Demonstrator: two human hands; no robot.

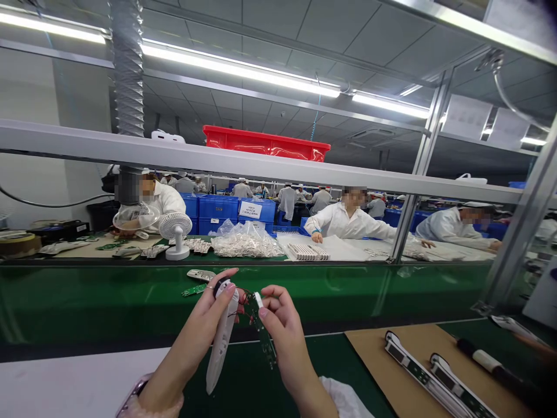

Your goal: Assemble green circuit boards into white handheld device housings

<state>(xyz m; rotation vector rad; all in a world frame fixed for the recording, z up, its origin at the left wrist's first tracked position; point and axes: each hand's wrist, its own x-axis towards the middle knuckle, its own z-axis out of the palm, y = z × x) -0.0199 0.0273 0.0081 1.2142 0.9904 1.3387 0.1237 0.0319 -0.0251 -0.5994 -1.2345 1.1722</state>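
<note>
My left hand (209,310) is closed around a long white plastic housing (223,342) with a black end, its narrow tip pointing down. Thin dark and red wires (244,299) run from the housing to a narrow green circuit board (263,337). That board is pinched in my right hand (282,325), near a small white part (258,299) at its upper end. Beyond my left hand, a white housing piece (201,274) and a green circuit board (194,289) lie on the green belt (348,290).
At right, white devices with exposed boards (413,363) lie on a cardboard sheet (369,348), beside a dark-handled tool (487,360). A small fan (176,235) and a bag of white parts (248,241) stand beyond the belt. Co-workers (348,220) sit opposite. A shelf (278,165) crosses above.
</note>
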